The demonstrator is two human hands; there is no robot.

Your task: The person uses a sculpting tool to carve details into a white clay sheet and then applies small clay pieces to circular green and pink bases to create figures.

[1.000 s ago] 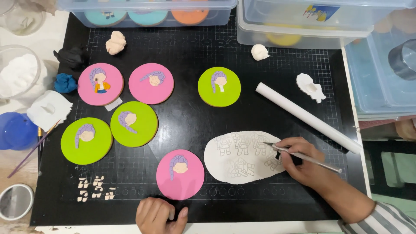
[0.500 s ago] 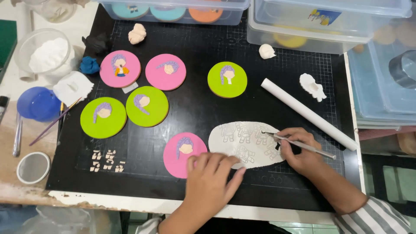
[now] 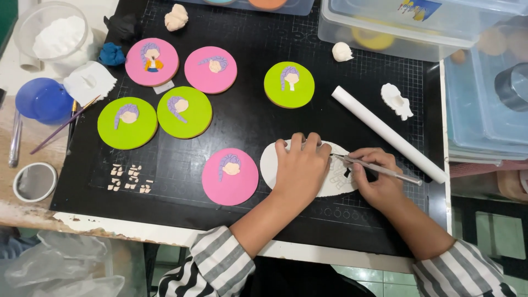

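Note:
My left hand (image 3: 301,165) lies flat on a rolled-out oval sheet of white clay (image 3: 269,165) on the black cutting mat (image 3: 242,132), covering most of it. My right hand (image 3: 377,181) grips a thin metal tool (image 3: 379,169) whose tip touches the sheet beside my left fingers. Cut-out marks show in the uncovered right part of the sheet. A pink disc with a small purple-haired face (image 3: 230,176) lies just left of the sheet.
Two more pink discs (image 3: 152,61) and three green discs (image 3: 127,122) with faces lie on the mat. A white roller (image 3: 388,133) lies diagonally at right. Small cut pieces (image 3: 129,179) sit near the front left. Clear plastic boxes (image 3: 429,27) line the back and right.
My left hand moved from the mat's front edge up onto the white sheet and now presses on it. The view shifted right and closer. My right hand kept the tool on the sheet.

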